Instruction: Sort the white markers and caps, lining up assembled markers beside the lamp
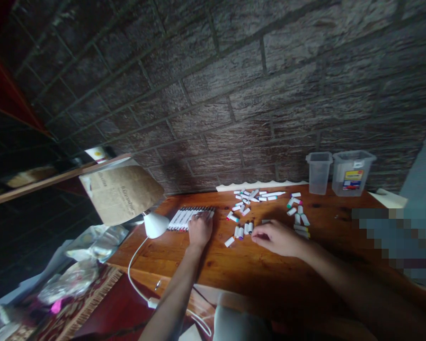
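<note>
A tight row of white markers (178, 219) with dark ends lies at the left of the table. My left hand (200, 230) rests on the right part of this row, its fingers stretched over the markers. To the right, my right hand (279, 238) is low over the table with its fingers curled and the thumb close to the index finger; anything between the fingertips is too small to make out. Just left of its fingertips stand several white marker caps (239, 232) with coloured ends. One more cap (229, 242) lies nearer to me.
Loose caps (252, 195) are scattered toward the wall, others (298, 217) beyond my right hand. Two clear plastic containers (353, 175) stand at the back right. A lamp (156, 224) with a paper shade occupies the left, its white cord (130, 270) hanging over the table (220, 265) edge.
</note>
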`<state>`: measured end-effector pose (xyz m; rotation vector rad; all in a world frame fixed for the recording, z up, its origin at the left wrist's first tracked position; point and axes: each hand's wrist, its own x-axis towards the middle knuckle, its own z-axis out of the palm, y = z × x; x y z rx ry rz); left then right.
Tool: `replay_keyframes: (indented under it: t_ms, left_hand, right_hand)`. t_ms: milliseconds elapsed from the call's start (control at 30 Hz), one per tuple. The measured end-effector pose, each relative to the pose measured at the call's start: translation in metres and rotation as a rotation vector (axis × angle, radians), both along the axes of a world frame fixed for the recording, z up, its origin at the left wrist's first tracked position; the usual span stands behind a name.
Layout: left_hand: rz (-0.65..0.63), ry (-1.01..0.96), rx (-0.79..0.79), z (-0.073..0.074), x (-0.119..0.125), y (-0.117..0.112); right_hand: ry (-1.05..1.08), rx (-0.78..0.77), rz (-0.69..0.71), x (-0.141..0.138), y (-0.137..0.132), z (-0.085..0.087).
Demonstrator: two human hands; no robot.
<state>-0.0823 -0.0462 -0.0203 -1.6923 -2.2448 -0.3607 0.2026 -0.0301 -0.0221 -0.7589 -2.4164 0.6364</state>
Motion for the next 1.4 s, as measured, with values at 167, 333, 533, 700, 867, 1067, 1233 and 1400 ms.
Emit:
replay_keyframes:
  t_ms: [167, 333, 533, 700, 867, 1067, 1233, 1400]
  left_hand:
    - [0.074, -0.016, 0.0, 0.0042, 0.0024, -0.0036]
    - [0.069, -0.032, -0.04, 0.0041, 0.0006, -0.0037]
    - [0.081, -0.053, -0.039, 0.0011, -0.0013, -0.0025]
    - [0.092, -0.075, -0.043, 0.0019, -0.0004, -0.0024]
    - [0.086, -0.088, -0.05, 0.0014, -0.0013, -0.0021]
    - [0.085, -0.093, -0.042, 0.0017, -0.0024, -0.0013]
    - [0.085, -0.097, -0.033, 0.0021, -0.0025, -0.0023]
    - [0.085, -0.09, -0.031, 0.0012, -0.0033, -0.0021]
  right_hand:
    - [0.016, -0.005, 0.005, -0.0002, 0.0002, -0.0001]
    - [0.02, 0.007, 0.021, -0.0001, 0.0012, -0.0016]
    - [0.009, 0.003, 0.014, 0.0001, 0.0006, -0.0003]
    - [0.009, -0.002, 0.014, 0.0003, 0.0005, -0.0006]
    - [0.019, -0.001, 0.032, 0.0006, 0.0006, 0.0003]
    - [0.009, -0.006, 0.018, 0.0009, -0.0001, 0.0023]
    - [-0.001, -0.004, 0.008, 0.0012, -0.0001, 0.0025]
    - [0.005, -0.012, 0.01, 0.0012, 0.0007, 0.0012]
